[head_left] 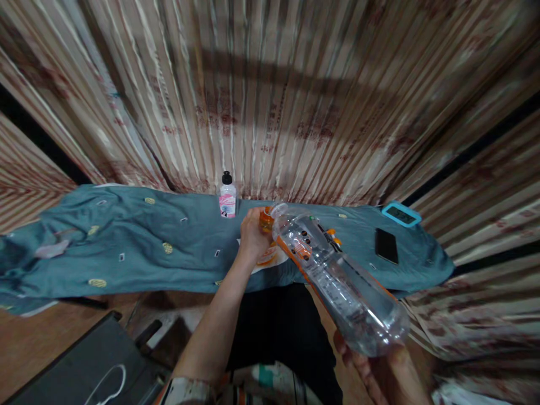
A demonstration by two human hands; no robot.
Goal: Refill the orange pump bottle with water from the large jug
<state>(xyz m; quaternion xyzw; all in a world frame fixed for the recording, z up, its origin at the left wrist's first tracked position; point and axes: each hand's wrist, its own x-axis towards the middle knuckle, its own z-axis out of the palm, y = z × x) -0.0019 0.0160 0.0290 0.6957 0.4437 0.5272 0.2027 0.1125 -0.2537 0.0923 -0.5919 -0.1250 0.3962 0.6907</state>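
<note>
A large clear plastic bottle with an orange-edged label is tilted, its mouth at the upper left and its base at the lower right. My right hand is closed around the base from below. Just by the bottle's mouth, my left hand grips a small orange container; whether the two touch I cannot tell. Under them on the cloth lies a white piece with an orange pattern, partly hidden by the left hand. Small orange objects show behind the bottle.
A teal cloth covers the narrow table. On it stand a black-capped bottle with a pink label and a blue-framed digital clock; a dark phone lies nearby. Striped curtains hang behind. A grey chair is at lower left.
</note>
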